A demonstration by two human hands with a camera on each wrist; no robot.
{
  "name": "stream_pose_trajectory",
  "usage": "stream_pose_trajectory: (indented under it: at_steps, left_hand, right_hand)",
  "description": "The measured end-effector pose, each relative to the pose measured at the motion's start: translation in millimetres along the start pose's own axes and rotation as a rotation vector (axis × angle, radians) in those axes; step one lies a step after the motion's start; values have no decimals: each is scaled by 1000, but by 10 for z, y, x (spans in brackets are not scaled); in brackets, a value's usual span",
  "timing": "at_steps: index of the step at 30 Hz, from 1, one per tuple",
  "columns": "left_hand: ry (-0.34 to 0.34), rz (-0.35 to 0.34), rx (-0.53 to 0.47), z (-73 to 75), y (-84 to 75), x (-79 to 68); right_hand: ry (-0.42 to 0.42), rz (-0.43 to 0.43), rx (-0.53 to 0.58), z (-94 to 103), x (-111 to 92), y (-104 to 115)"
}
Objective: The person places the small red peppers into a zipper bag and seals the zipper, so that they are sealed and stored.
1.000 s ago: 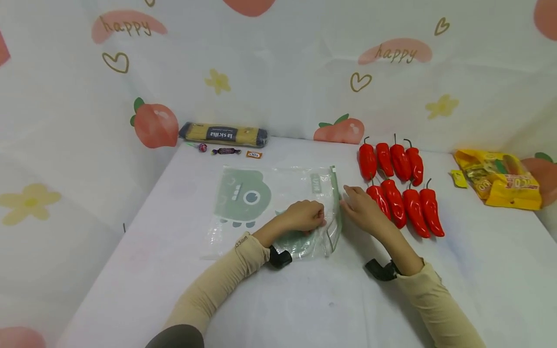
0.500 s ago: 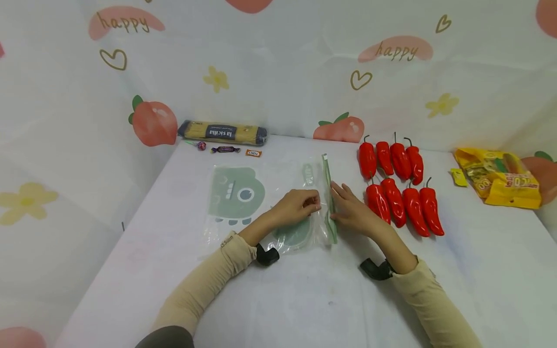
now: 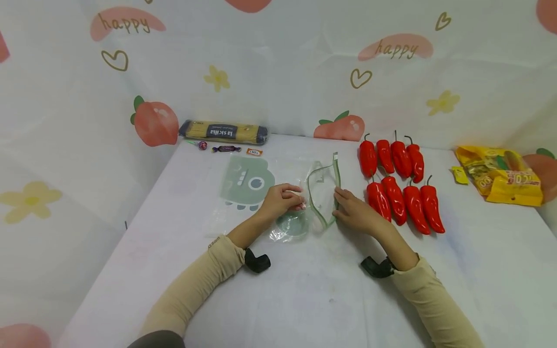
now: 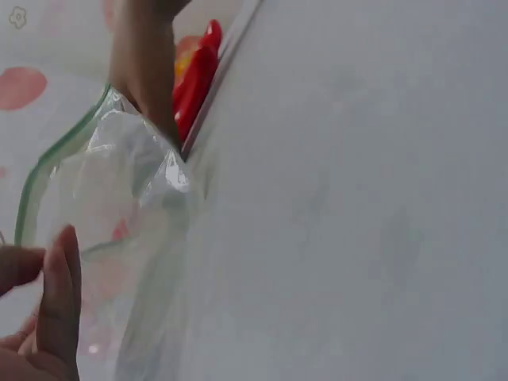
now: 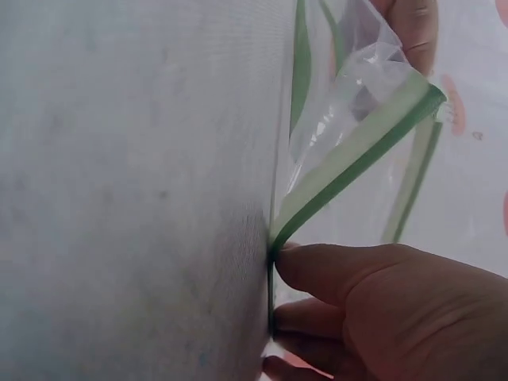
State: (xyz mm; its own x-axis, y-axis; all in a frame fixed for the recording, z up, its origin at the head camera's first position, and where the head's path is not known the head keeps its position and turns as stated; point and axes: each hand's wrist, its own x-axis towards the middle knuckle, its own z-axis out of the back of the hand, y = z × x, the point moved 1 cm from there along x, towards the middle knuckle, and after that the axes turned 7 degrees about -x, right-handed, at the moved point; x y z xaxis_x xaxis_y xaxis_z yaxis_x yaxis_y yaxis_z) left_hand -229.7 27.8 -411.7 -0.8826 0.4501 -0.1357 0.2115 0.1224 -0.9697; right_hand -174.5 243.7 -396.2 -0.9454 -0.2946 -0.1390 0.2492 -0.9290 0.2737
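Observation:
A clear zip bag [image 3: 248, 186] with a green monster print lies on the white table, its green-edged mouth [image 3: 310, 193] spread apart at the right end. My left hand [image 3: 280, 200] pinches the upper film just left of the mouth and lifts it; in the left wrist view its thumb and finger [image 4: 59, 294] come close together by the plastic. My right hand [image 3: 357, 210] presses the lower green edge against the table, fingers fairly straight. Its thumb [image 5: 317, 266] touches that edge in the right wrist view, where part of the left hand [image 5: 413, 32] shows behind the film.
Several red peppers [image 3: 411, 203] lie in two rows right of my right hand. Farther right are a small yellow packet [image 3: 459, 175] and a yellow candy bag [image 3: 500, 176]. A spaghetti pack [image 3: 224, 132], a lollipop [image 3: 202, 145] and two wrapped candies [image 3: 226, 149] lie at the back left.
My left hand has moved left with the upper film, and the bag's mouth has spread from nearly flat to wide. My right hand has come down onto the green edge.

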Motion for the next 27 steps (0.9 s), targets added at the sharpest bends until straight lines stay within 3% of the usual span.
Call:
stream_pose_trajectory:
  at_steps: [4, 7, 10, 13, 18, 27]
  left_hand:
    - [-14, 40, -57, -44, 63, 1]
    - [-15, 38, -59, -67, 89, -1]
    - [-18, 24, -42, -71, 102, 4]
    - [-18, 12, -37, -64, 105, 8]
    - [-22, 11, -44, -47, 110, 10]
    - [-3, -13, -51, -57, 112, 4]
  right_hand:
    - [-51, 12, 40, 37, -29, -32]
    - [-190, -14, 105, 121, -93, -105]
    - [-372, -94, 170, 233, -184, -230]
    - [-446, -213, 219, 323, -260, -355]
    - [-303, -361, 253, 321, -279, -440]
    - [-157, -341, 203, 208, -203, -338]
